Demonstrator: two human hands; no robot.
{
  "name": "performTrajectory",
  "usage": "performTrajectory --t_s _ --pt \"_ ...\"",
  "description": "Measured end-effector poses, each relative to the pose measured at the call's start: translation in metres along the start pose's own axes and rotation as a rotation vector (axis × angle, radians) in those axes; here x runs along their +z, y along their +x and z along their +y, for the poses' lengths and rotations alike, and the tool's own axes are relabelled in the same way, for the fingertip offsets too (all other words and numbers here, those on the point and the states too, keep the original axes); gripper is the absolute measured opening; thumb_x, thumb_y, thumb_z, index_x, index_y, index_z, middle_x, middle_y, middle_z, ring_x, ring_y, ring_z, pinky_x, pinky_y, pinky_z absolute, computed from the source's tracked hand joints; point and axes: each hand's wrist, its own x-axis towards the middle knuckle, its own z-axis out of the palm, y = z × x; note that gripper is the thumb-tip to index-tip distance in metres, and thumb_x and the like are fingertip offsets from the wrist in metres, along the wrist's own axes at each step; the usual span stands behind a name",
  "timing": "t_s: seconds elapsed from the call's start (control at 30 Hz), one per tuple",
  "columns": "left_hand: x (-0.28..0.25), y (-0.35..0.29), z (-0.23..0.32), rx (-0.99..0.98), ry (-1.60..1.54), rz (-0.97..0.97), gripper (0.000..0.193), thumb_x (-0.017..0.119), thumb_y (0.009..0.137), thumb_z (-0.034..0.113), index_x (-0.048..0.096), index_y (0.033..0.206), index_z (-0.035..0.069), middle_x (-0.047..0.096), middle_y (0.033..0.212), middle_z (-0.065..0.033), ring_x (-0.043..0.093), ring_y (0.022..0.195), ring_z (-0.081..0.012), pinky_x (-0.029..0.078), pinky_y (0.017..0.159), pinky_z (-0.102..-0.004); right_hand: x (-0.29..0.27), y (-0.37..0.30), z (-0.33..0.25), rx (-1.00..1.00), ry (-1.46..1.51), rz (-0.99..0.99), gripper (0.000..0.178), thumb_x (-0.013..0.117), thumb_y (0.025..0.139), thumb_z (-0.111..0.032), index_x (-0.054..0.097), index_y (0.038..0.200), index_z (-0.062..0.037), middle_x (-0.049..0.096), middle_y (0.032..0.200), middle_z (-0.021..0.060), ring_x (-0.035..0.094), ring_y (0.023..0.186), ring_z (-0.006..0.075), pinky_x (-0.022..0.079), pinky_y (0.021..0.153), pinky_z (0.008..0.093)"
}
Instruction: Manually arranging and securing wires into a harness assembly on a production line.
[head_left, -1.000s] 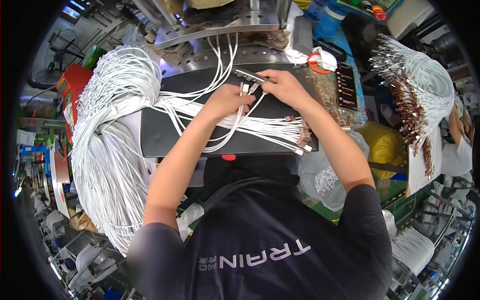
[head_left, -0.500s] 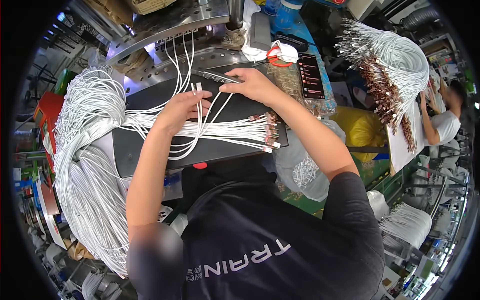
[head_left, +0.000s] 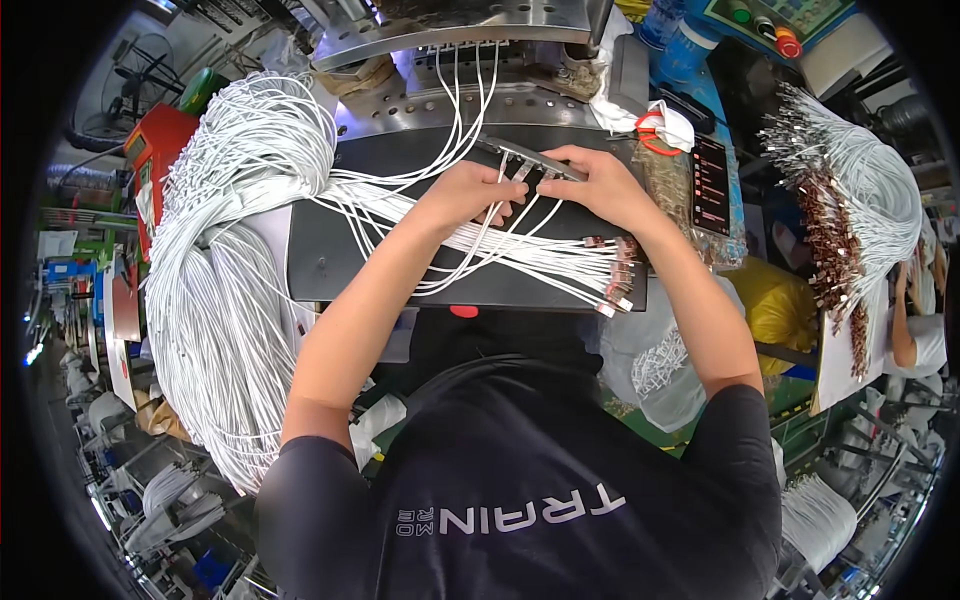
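My left hand (head_left: 464,196) is closed in a pinch on a white cable (head_left: 490,215), close to its end. That end meets a slim dark metal bar (head_left: 534,158) with slots along it. Gripping the bar's right end, my right hand (head_left: 606,188) has its thumb near another cable end that sits at the bar. Below both hands, a row of white cables (head_left: 510,248) lies across the black work board (head_left: 375,275). Their small brown and white connectors (head_left: 622,268) are gathered at the board's right side. My fingers partly hide the ends at the bar.
A metal press (head_left: 450,108) stands beyond the board, with several cables running into it. A thick cable bundle (head_left: 215,330) hangs at the left. Red-handled scissors (head_left: 655,132) and a phone (head_left: 711,185) lie to the right. A co-worker's arm (head_left: 903,325) shows far right.
My left hand has brought the cable end up to the metal bar, closing the gap to my right hand. The whole view has shifted, so the bench now appears farther right.
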Motion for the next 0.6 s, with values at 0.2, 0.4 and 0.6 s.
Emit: performTrajectory --t_s 0.2,0.4,0.6 --pt "0.003 0.0 -0.006 0.024 -0.035 0.04 0.026 0.072 0.095 0.029 0.075 0.096 0.003 0.07 0.081 -0.0023 0.065 0.068 -0.0107 0.048 0.064 -0.0228 0.004 0.001 0.001 0.035 -0.02 -0.015 0.042 0.08 0.089 -0.017 0.067 0.126 -0.0011 0.074 0.101 0.0057 0.064 0.09 0.0084 0.052 0.08 0.0264" --pt "-0.02 -0.005 -0.005 -0.014 -0.243 0.06 0.028 0.068 0.099 0.028 0.075 0.099 0.001 0.067 0.081 -0.0001 0.062 0.068 -0.0095 0.046 0.063 -0.0219 -0.002 0.005 -0.002 0.102 0.029 0.083 0.043 0.08 0.089 -0.016 0.066 0.126 -0.0004 0.073 0.101 0.0049 0.064 0.09 0.008 0.052 0.081 0.0258" --pt "-0.02 -0.009 -0.001 -0.063 -0.2 0.031 0.03 0.066 0.1 0.03 0.076 0.1 0.002 0.064 0.078 0.0018 0.058 0.066 -0.0091 0.045 0.062 -0.0224 0.0 0.005 0.007 0.017 0.088 -0.006 0.052 0.083 0.085 -0.032 0.069 0.125 -0.002 0.075 0.098 0.0082 0.067 0.086 0.0149 0.053 0.079 0.0304"
